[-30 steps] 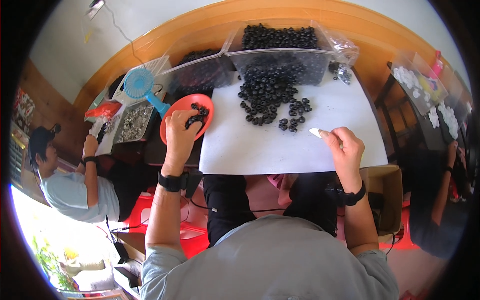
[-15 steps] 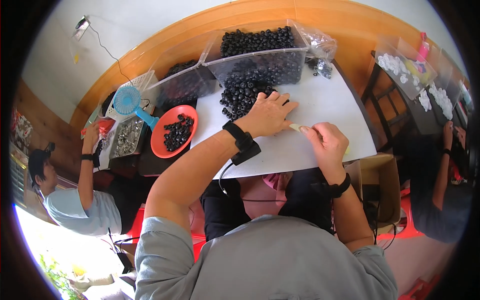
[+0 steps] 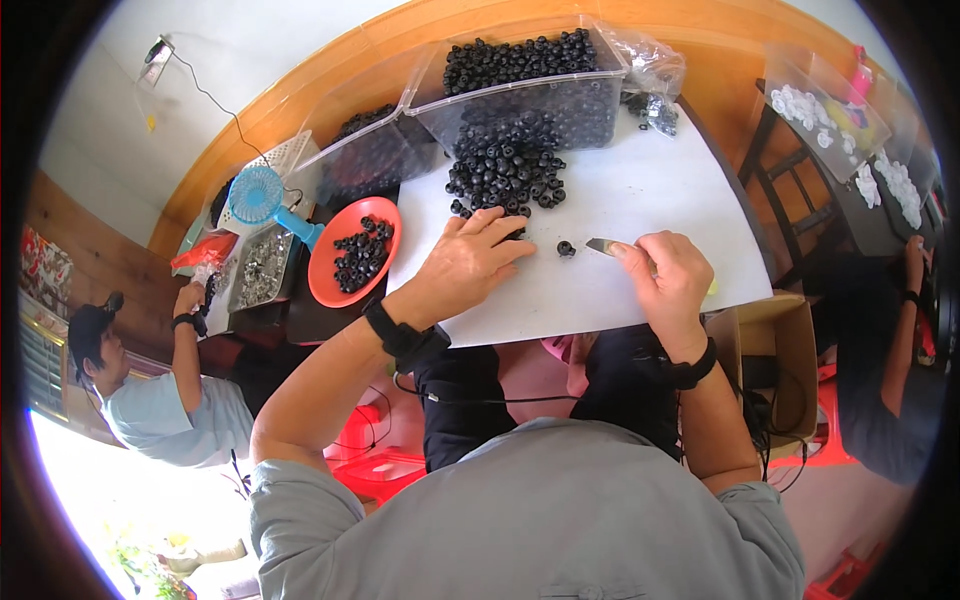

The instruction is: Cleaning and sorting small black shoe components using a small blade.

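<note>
My left hand (image 3: 462, 262) rests at the near edge of a loose pile of small round black parts (image 3: 505, 180). Its fingers are stretched out and spread, with a few parts beside and partly under the fingertips. My right hand (image 3: 672, 280), to the right, is closed around a small flat blade (image 3: 601, 245) that points left. Much of the blade's length is hidden in the fingers. Just off its tip, one black part (image 3: 565, 248) with a hole in it lies alone on the white tabletop (image 3: 650, 200), touched by neither hand.
Clear bins (image 3: 530, 110) of black parts stand behind the pile. A red bowl (image 3: 392, 270) with more parts, a blue fan (image 3: 257, 195) and a metal tray (image 3: 262, 270) are at left. A cardboard box (image 3: 765, 350) is at right. Other people work on both sides.
My left hand has drawn back toward me and left, uncovering the single black part. My right hand has shifted slightly right, and the blade's dark tip now shows.
</note>
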